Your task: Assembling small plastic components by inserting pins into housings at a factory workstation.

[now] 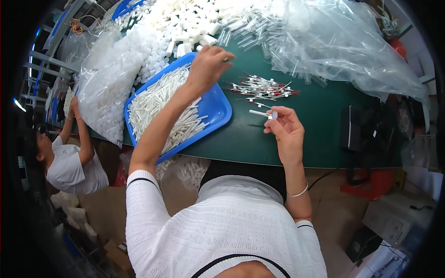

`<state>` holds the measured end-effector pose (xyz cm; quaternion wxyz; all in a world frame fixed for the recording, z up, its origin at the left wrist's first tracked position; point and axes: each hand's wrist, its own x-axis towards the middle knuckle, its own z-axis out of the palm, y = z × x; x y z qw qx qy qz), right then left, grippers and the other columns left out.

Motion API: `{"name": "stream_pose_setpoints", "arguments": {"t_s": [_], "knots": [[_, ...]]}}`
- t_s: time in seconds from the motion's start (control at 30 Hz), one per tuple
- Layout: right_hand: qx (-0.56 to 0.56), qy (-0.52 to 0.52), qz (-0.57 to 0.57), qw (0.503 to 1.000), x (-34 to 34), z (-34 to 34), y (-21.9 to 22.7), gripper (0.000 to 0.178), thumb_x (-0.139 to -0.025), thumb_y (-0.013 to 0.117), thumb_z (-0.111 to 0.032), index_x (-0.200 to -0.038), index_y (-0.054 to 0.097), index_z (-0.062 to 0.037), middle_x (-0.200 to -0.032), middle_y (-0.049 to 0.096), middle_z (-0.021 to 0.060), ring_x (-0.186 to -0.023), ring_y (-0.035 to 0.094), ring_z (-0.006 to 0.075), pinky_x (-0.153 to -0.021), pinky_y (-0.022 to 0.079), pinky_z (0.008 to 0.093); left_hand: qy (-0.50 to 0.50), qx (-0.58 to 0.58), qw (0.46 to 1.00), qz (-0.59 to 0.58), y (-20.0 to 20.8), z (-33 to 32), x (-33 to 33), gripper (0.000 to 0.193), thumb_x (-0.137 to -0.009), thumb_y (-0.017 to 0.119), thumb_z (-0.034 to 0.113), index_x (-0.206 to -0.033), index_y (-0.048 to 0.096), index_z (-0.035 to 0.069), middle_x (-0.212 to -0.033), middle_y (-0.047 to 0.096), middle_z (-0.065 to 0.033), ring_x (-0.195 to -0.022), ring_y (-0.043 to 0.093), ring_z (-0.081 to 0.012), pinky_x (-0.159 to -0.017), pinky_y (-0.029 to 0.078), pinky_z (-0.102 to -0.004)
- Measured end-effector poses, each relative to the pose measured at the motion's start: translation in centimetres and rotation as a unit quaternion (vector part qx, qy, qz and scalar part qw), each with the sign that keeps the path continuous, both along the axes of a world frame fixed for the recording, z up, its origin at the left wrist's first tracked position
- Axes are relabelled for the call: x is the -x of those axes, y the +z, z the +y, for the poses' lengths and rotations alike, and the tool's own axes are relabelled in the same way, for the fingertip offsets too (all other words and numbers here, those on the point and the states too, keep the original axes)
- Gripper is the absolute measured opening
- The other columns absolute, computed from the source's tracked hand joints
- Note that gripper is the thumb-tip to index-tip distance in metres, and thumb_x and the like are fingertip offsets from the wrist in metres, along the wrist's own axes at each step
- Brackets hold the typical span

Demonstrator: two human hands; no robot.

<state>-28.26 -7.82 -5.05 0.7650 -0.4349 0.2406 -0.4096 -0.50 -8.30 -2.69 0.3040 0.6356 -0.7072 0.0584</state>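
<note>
Pinched in my right hand [289, 132] is a thin white rod [257, 113] with a translucent round cap [275, 114] at its fingertip end. The rod points left above the green table [241, 143]. My left hand [208, 69] reaches over the far right corner of a blue tray [218, 104], its bent fingers apart and nothing visible between them. Many short white sticks [162, 104] fill most of that tray. Just beyond my right hand lies a pile of thin red-and-white wired pieces [266, 88].
Farther back are loose white cylinders [185, 23], clear tubes [250, 30] and a large clear plastic bag [333, 41]. A bag of white caps [109, 83] leans left of the tray. A black box [354, 127] stands at the right. Another person [76, 162] works at far left.
</note>
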Motion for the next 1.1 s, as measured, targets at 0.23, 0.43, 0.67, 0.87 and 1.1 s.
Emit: {"name": "stream_pose_setpoints", "arguments": {"t_s": [0.23, 0.43, 0.67, 0.87, 1.1], "knots": [[-0.041, -0.008, -0.036, 0.998, 0.4, 0.2, 0.1, 0.026, -0.089, 0.063, -0.003, -0.114, 0.058, -0.0009, -0.11, 0.06, 0.0101, -0.083, 0.062, 0.0127, -0.069, 0.053, 0.0241, 0.03, 0.044, 0.982, -0.179, -2.1, -3.1, -3.1, 0.018, -0.083, 0.064, 0.012, -0.101, 0.065, 0.013, -0.116, 0.057, -0.0111, -0.11, 0.054, -0.0283, -0.086, 0.045, -0.0423], [-0.001, 0.034, -0.074, 0.997, 0.1, 0.4, 0.8, 0.023, -0.094, 0.06, -0.013, -0.114, 0.059, -0.0007, -0.127, 0.055, 0.016, -0.076, 0.063, 0.0117, -0.059, 0.053, 0.022, -0.133, -0.324, 0.837, 0.419, 2.5, 6.7, 8.4, 0.024, -0.099, 0.052, 0.024, -0.109, 0.06, 0.004, -0.073, 0.057, -0.0002, -0.063, 0.053, -0.0066, -0.055, 0.045, -0.0227], [-0.056, 0.059, -0.072, 0.994, -0.6, 2.5, 0.2, 0.026, -0.096, 0.057, -0.018, -0.114, 0.055, 0.001, -0.113, 0.063, 0.0185, -0.08, 0.068, 0.0165, -0.067, 0.058, 0.0253, -0.047, -0.131, 0.921, 0.363, 0.5, 11.4, 10.8, 0.024, -0.083, 0.067, 0.001, -0.107, 0.062, 0.002, -0.081, 0.066, -0.0116, -0.069, 0.064, -0.0208, -0.058, 0.05, -0.0311], [-0.076, 0.093, -0.047, 0.992, 0.1, 2.9, 0.1, 0.026, -0.096, 0.057, -0.016, -0.114, 0.055, 0.0021, -0.112, 0.063, 0.0193, -0.084, 0.069, 0.0205, -0.069, 0.058, 0.0274, -0.059, -0.061, 0.976, 0.2, 0.0, 12.1, 10.1, 0.028, -0.083, 0.063, -0.003, -0.11, 0.063, 0.003, -0.081, 0.067, -0.0108, -0.07, 0.067, -0.021, -0.059, 0.051, -0.0278], [0.037, 0.072, 0.007, 0.997, -0.3, 2.7, -1.0, 0.025, -0.09, 0.062, -0.002, -0.113, 0.054, 0.0045, -0.106, 0.064, 0.0165, -0.092, 0.067, 0.0202, -0.08, 0.057, 0.0285, -0.035, -0.077, 0.954, 0.288, 1.2, 12.5, 11.2, 0.028, -0.082, 0.066, -0.002, -0.11, 0.062, 0.001, -0.088, 0.068, -0.0122, -0.077, 0.07, -0.0205, -0.065, 0.054, -0.028]]}}
